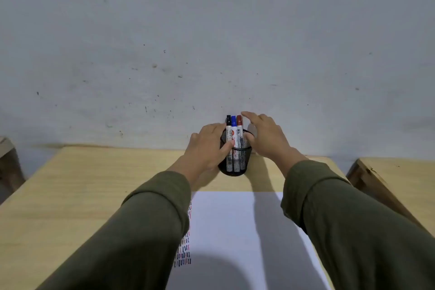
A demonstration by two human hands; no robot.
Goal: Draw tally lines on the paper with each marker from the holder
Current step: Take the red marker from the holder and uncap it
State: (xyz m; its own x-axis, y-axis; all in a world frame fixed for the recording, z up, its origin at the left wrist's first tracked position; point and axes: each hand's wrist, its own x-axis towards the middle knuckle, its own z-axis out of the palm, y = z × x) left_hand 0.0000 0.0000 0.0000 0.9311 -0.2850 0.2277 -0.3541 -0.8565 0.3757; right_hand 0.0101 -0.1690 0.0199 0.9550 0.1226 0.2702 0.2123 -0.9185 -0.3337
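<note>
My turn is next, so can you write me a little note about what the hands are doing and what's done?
Left hand: wrapped on the mesh holder, steadying it.
Right hand: open, fingers reaching at the red marker; nothing held.
Black marker, blue marker and red all stand capped in the holder.
Paper: tally rows already down its left edge.
Left: cannot tell which markers remain.

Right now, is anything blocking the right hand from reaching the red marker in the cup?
Nothing visible. The right hand hovers open just beside the red marker, whose cap stands clear above the mesh holder.
</note>
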